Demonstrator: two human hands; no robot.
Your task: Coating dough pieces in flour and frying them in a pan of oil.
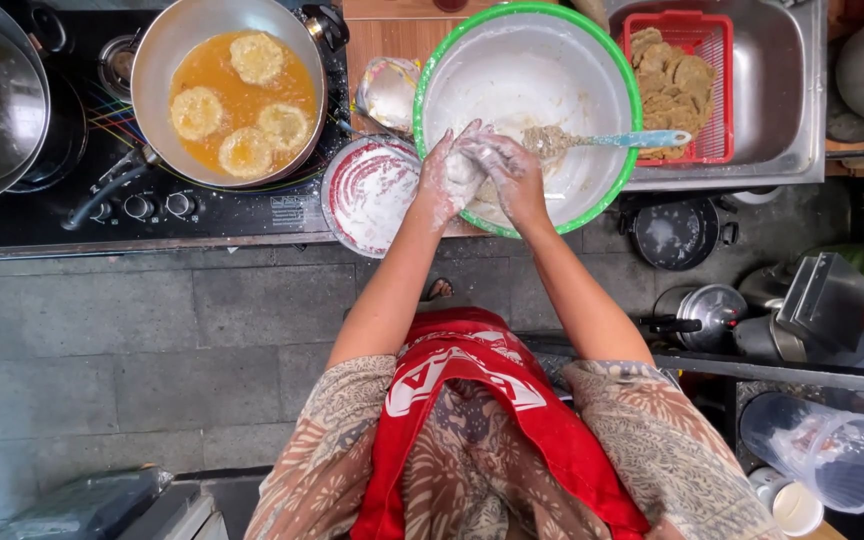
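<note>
Two floury hands, left hand (445,178) and right hand (508,172), grip closed together on dough (469,168), over green-rimmed bowl (430,70), grey tiled floor (152,330).

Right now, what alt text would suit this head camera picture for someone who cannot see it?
Two floury hands, left hand and right hand, press together over a green-rimmed bowl holding a spoon. Beside it, four patties fry in a pan.

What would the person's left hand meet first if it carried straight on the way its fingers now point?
The left hand points up-right and already presses against the right hand, so that comes first. Beyond lies the green-rimmed bowl's floury inside, though depth is unclear.
</note>
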